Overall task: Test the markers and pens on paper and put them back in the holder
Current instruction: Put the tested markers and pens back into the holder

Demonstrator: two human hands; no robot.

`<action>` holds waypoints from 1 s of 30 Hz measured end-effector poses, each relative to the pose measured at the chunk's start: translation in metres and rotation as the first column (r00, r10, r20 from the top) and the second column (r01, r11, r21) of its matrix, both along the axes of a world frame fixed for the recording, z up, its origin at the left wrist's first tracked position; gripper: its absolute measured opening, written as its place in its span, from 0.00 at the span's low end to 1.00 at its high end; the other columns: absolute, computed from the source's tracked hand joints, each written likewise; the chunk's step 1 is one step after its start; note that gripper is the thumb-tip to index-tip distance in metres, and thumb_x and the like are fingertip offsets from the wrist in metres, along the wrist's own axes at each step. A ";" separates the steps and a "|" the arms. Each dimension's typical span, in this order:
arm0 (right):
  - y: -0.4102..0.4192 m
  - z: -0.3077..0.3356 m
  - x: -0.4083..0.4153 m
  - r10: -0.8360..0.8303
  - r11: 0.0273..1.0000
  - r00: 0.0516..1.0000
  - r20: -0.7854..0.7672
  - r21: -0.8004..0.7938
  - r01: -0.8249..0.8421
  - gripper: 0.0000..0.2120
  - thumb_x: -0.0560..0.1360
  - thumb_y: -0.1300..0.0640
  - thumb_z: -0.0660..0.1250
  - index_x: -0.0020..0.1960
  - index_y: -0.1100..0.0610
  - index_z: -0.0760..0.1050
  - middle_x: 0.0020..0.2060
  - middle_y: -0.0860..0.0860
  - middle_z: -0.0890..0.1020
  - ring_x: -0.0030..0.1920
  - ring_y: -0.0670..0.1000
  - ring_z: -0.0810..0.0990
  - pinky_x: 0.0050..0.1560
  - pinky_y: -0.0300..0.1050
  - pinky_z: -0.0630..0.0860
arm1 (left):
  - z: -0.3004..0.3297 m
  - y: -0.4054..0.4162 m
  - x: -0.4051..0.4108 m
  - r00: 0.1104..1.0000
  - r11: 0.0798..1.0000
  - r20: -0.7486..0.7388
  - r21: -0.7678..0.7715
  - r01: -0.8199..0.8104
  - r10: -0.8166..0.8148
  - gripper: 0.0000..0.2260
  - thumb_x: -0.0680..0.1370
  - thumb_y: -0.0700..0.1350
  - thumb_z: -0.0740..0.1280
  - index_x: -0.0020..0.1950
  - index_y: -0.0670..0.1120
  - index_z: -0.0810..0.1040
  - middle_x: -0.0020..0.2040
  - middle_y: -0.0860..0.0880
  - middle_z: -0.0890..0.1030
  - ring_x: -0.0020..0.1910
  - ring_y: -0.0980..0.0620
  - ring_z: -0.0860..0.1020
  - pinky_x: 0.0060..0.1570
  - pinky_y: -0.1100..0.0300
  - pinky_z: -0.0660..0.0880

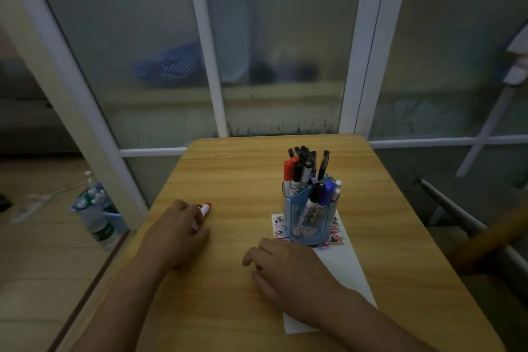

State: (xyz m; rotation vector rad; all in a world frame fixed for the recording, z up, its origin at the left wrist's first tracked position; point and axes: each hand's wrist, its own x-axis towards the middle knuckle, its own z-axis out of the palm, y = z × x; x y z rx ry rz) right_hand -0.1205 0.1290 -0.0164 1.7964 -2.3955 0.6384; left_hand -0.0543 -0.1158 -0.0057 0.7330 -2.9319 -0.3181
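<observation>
On the wooden desk [228,180], right of centre, stands one blue holder [310,220], packed with pens and markers. Back compartment: roughly ten, mostly black-capped, two with red caps [288,170]; exact count unclear, they overlap. Front compartment: about four, one black-capped marker [315,194], one blue-capped [328,193], two paler ones behind. Holder sits on the far end of one white paper sheet [347,266]; red and black scribble marks [335,240] show on the paper right at the holder's base.

Left of the holder, well apart, the left hand [177,234] grips one white marker with red cap [205,208], fingers curled round the barrel, capped end sticking out toward the far side of the desk. Hand rests on the desk surface.

Just in front of the holder, the right hand [285,268] lies palm down, fingers loosely bent, holding nothing; its heel and forearm cover part of the paper, fingertips reach off the paper's left edge onto wood. Not touching the holder as far as can be seen.

Far left of the holder, down on the floor, a cluster of plastic water bottles [95,208], about three visible. Behind the holder, a white-framed glass partition [208,66].
</observation>
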 end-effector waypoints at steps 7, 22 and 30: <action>0.000 0.004 -0.003 -0.022 0.999 0.998 0.056 0.037 0.020 0.12 0.81 0.52 0.59 0.62 0.48 0.73 0.53 0.47 0.76 0.54 0.48 0.76 0.48 0.47 0.72 | -0.006 0.001 -0.005 0.998 1.000 -0.068 -0.010 -0.009 0.009 0.12 0.76 0.53 0.68 0.58 0.54 0.71 0.55 0.52 0.70 0.49 0.52 0.72 0.46 0.55 0.76; 0.002 0.011 -0.007 -0.074 0.995 0.993 0.087 0.068 0.068 0.11 0.82 0.52 0.58 0.62 0.47 0.74 0.53 0.46 0.77 0.53 0.47 0.76 0.48 0.46 0.73 | -0.012 0.004 -0.013 0.999 0.993 -0.019 -0.103 -0.051 0.049 0.09 0.76 0.57 0.66 0.50 0.53 0.74 0.55 0.51 0.71 0.50 0.51 0.72 0.44 0.56 0.76; 0.002 0.014 -0.008 -0.091 0.994 0.991 0.101 0.067 0.084 0.11 0.82 0.51 0.58 0.62 0.47 0.74 0.53 0.45 0.77 0.53 0.47 0.76 0.48 0.46 0.73 | -0.005 0.015 -0.018 0.982 0.989 -0.159 0.123 -0.080 0.100 0.08 0.76 0.55 0.68 0.43 0.51 0.77 0.51 0.53 0.70 0.42 0.57 0.73 0.45 0.54 0.77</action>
